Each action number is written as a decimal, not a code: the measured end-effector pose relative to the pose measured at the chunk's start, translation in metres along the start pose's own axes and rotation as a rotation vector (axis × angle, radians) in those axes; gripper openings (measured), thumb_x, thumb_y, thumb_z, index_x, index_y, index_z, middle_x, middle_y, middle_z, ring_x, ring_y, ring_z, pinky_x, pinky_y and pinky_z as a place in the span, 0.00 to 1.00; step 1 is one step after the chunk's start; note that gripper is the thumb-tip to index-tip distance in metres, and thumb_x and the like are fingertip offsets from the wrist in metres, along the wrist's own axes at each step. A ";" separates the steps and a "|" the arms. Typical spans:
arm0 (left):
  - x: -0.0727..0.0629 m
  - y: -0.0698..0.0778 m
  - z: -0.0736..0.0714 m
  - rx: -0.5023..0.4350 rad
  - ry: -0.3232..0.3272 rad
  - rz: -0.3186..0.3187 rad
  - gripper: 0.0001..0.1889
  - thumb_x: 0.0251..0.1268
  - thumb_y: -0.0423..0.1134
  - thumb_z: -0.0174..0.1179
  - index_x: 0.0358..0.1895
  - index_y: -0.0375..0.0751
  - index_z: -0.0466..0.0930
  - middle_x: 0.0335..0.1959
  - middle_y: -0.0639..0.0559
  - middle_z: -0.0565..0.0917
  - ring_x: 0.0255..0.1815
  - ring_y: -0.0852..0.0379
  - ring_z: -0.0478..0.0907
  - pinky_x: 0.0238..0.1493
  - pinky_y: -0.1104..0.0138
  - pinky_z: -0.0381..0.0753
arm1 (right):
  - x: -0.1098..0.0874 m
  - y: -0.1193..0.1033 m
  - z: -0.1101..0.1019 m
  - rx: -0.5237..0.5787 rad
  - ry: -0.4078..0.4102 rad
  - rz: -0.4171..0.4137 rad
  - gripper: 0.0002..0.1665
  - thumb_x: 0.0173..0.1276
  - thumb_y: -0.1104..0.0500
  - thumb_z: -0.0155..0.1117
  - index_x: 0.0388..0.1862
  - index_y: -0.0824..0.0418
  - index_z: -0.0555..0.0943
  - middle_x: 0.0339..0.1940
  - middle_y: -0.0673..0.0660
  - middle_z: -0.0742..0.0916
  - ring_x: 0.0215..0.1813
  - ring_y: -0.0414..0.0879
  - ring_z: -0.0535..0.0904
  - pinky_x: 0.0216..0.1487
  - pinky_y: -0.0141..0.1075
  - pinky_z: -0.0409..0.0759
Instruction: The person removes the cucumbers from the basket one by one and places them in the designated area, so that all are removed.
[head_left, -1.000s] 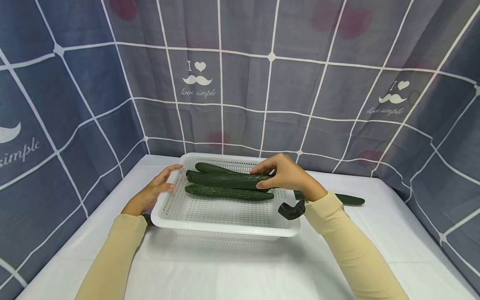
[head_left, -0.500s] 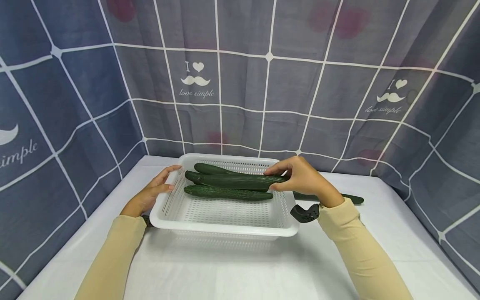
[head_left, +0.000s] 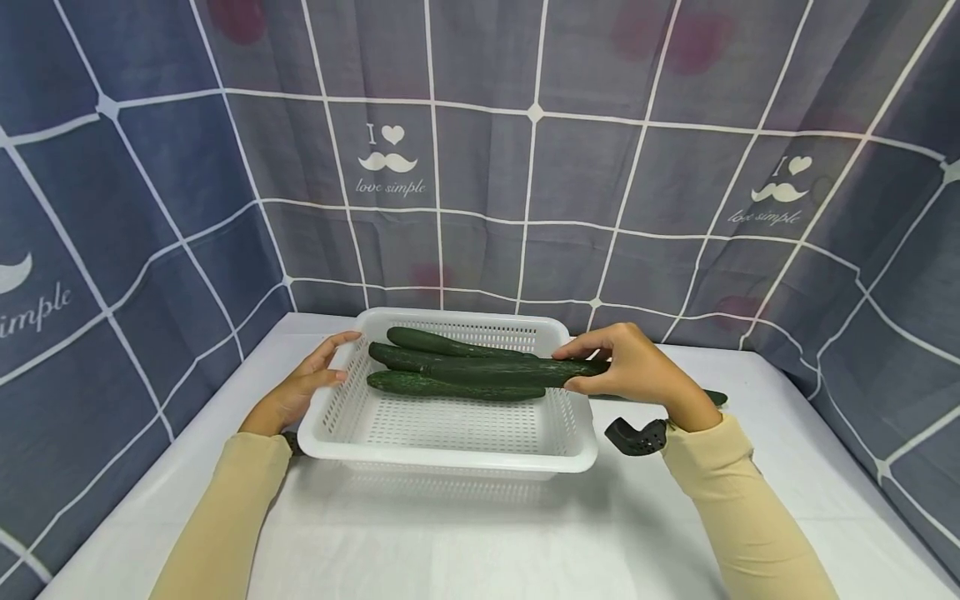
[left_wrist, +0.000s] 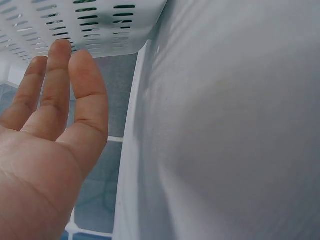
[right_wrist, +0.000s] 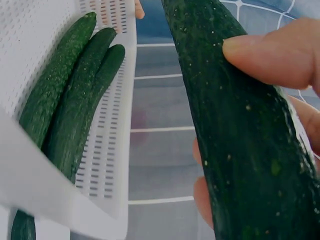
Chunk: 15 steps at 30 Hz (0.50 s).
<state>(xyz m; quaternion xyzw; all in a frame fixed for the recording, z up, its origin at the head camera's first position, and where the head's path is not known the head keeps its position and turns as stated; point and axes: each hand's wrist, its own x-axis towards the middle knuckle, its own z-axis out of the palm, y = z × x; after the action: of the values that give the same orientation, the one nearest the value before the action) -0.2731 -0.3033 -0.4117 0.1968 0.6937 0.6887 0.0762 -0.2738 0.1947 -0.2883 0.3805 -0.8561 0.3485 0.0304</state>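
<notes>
My right hand (head_left: pixel 637 371) pinches a dark green cucumber (head_left: pixel 517 372) near its right end, thumb on one side and fingers on the other. In the right wrist view this cucumber (right_wrist: pixel 235 120) fills the near right. It slants over the right rim of a white perforated plastic basket (head_left: pixel 450 457). Inside lie three more: a rear cucumber (head_left: pixel 431 339), a middle cucumber (head_left: pixel 393 357) partly hidden by the held one, and a front cucumber (head_left: pixel 420 385). My left hand (head_left: pixel 300 387) rests with extended fingers at the basket's left rim; its fingers (left_wrist: pixel 56 65) reach the slotted wall.
Another cucumber (head_left: pixel 715 397) lies on the white-covered table (head_left: pixel 420 542) right of the basket, largely hidden behind my right hand. A grey checked curtain (head_left: pixel 480 167) rises behind the table and along both sides. A black wrist mount (head_left: pixel 636 436) juts out below my right hand.
My right hand has moved to the right: first its fingers slid along the cucumber toward its right end, then the cucumber shifted right over the rim. My left hand and the basket stay put.
</notes>
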 end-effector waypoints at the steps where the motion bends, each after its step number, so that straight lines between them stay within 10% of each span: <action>1: 0.000 0.000 0.000 0.001 0.002 -0.002 0.30 0.73 0.37 0.57 0.74 0.70 0.69 0.70 0.52 0.66 0.62 0.54 0.77 0.52 0.53 0.86 | -0.002 0.001 -0.001 0.004 0.003 -0.002 0.19 0.59 0.66 0.80 0.50 0.60 0.93 0.44 0.50 0.94 0.34 0.40 0.85 0.37 0.34 0.83; 15: 0.000 -0.001 0.000 -0.008 0.006 -0.017 0.31 0.72 0.38 0.58 0.74 0.71 0.69 0.73 0.48 0.63 0.64 0.53 0.75 0.53 0.52 0.84 | -0.031 0.020 -0.007 0.013 0.066 -0.083 0.19 0.62 0.68 0.80 0.52 0.60 0.92 0.40 0.49 0.93 0.36 0.38 0.82 0.37 0.31 0.79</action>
<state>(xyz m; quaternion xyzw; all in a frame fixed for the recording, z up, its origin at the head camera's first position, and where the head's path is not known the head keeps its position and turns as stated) -0.2737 -0.3031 -0.4128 0.1883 0.6928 0.6914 0.0808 -0.2670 0.2280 -0.3042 0.4039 -0.8359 0.3648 0.0707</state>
